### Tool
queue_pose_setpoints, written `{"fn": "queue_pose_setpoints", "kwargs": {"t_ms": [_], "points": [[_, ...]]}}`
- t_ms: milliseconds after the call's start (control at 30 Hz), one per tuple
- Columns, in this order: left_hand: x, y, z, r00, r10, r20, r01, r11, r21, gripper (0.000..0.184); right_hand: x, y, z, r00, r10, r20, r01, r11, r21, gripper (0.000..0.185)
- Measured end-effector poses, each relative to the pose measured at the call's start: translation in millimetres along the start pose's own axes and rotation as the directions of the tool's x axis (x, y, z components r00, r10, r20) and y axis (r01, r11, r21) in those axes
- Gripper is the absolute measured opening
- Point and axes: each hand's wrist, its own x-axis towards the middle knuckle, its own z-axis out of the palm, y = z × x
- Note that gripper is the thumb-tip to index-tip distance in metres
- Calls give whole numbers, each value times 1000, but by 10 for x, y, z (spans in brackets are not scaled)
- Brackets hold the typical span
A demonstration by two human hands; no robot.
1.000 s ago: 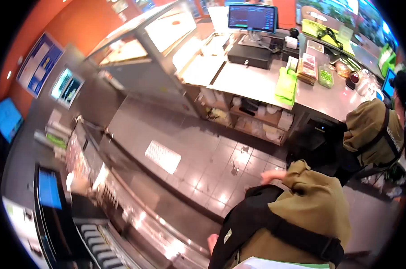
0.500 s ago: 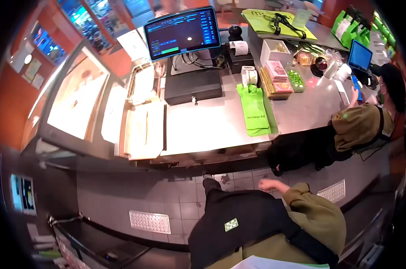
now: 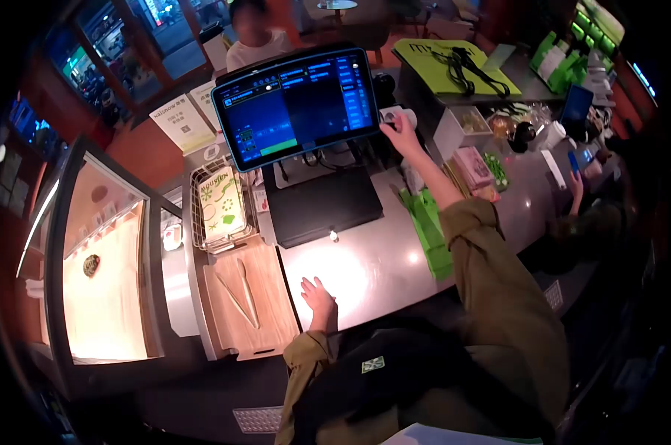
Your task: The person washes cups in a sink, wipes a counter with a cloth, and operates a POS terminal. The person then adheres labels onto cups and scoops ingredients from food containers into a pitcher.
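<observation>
Monitor [image 3: 295, 111] upright, black drawer [image 3: 324, 208] below it. Right hand [image 3: 401, 135] just right of monitor, by white paper [image 3: 412, 116]; fingers bent, can't tell if gripping. Left hand [image 3: 318, 294] in front of monitor, over counter [image 3: 376, 259], fingers spread, released. Tongs [image 3: 245, 295] left of it, below monitor.

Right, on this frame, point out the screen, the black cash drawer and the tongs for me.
Screen [image 3: 297, 110]: head view, middle of its display.
Cash drawer [image 3: 325, 205]: head view, middle of its top.
Tongs [image 3: 249, 297]: head view, the arm nearer the cash drawer.
</observation>
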Motion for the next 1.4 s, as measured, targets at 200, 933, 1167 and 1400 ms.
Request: {"fn": "queue_pose_setpoints", "kwargs": {"t_ms": [200, 933, 1167, 1400], "points": [[-65, 37, -200, 998, -14, -59, 6, 991, -131, 73, 972, -85, 576, 993, 109, 36, -112, 990, 91, 86], [25, -90, -29, 999, -37, -32, 32, 991, -131, 89, 307, -1003, 933, 797, -505, 332, 599, 735, -319, 44], [67, -127, 16, 997, -83, -4, 82, 988, -132, 88, 492, -1216, 1372, 728, -585, 357, 683, 667, -299, 41], [80, -148, -10, 998, -44, -53, 33, 979, -201, 86, 1046, -1549, 1613, 698, -668, 259, 712, 608, -351, 37]]}}
